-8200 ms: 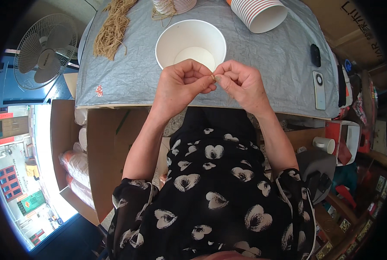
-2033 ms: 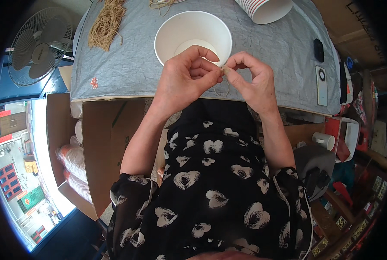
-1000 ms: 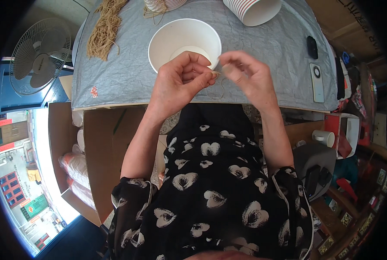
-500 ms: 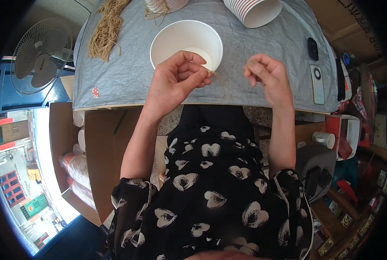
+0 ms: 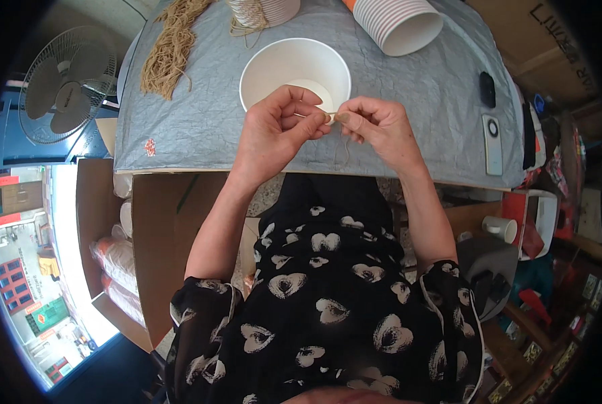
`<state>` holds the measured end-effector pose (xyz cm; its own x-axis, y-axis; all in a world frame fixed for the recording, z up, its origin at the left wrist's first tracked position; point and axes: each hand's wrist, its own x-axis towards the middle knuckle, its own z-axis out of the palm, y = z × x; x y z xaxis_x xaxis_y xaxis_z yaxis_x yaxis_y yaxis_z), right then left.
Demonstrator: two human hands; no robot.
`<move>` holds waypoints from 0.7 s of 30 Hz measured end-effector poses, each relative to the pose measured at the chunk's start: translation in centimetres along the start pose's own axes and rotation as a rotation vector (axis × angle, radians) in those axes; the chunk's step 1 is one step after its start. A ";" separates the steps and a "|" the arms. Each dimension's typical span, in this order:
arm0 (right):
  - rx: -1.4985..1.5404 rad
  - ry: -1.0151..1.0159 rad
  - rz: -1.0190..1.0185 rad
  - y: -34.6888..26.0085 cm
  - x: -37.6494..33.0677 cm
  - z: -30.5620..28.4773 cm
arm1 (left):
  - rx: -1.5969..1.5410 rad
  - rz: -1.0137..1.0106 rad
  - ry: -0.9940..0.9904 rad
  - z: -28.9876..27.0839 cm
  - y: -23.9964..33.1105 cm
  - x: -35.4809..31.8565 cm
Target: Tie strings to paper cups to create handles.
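With the work apparently unfinished, the left hand [image 5: 277, 131] and right hand [image 5: 383, 131] pinch a thin tan string [image 5: 334, 114], its tail dangling, by the near rim of a round white tub [image 5: 264, 77], while a loose tan string bundle [image 5: 168, 54] lies far left.

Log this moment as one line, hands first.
left hand: pinching thin cord | right hand: pinching thin cord | white tub: on table, beyond hands
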<state>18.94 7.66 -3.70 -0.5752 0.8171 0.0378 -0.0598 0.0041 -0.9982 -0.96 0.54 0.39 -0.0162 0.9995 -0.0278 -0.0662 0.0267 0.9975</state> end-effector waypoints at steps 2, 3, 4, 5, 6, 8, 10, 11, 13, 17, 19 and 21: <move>-0.070 -0.015 -0.043 0.1 1.9 -0.9 | 0.021 0.009 0.037 -0.8 -0.2 0.9; -0.133 -0.016 -0.081 0.0 2.8 -1.4 | 0.014 0.005 0.061 -1.2 -0.3 1.3; -0.134 0.006 -0.115 -0.2 3.4 -1.8 | 0.007 0.001 0.083 -1.4 -0.2 1.7; -0.134 -0.008 -0.120 0.1 4.2 -2.5 | 0.008 0.006 0.097 -1.6 -0.1 1.7; -0.133 0.014 -0.109 0.3 4.8 -3.6 | 0.011 -0.005 0.094 -1.5 0.0 1.8; -0.143 0.048 -0.100 -0.3 5.4 -5.3 | 0.011 -0.014 0.095 -1.3 0.2 2.2; -0.297 0.108 -0.074 -1.3 5.2 -6.1 | -0.037 -0.048 0.052 -0.9 0.5 2.6; -0.447 0.176 -0.046 -1.9 4.8 -6.3 | -0.041 -0.050 0.051 -0.6 0.7 2.8; -0.388 0.212 -0.104 -3.9 3.7 -5.0 | -0.026 -0.050 0.025 -0.1 0.9 3.1; -0.193 0.012 -0.074 -5.2 2.6 -2.9 | -0.005 -0.091 -0.040 0.7 1.2 3.2; -0.202 -0.039 -0.053 -4.9 2.2 -2.5 | 0.023 -0.060 -0.076 1.0 1.4 3.1; -0.206 -0.115 0.054 -4.7 1.8 -2.5 | 0.033 -0.062 -0.084 1.1 1.3 3.3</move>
<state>20.17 10.56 0.98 -0.6632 0.7481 -0.0231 0.1347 0.0890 -0.9869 0.01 3.89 1.63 0.0702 0.9939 -0.0854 -0.0311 0.0878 0.9957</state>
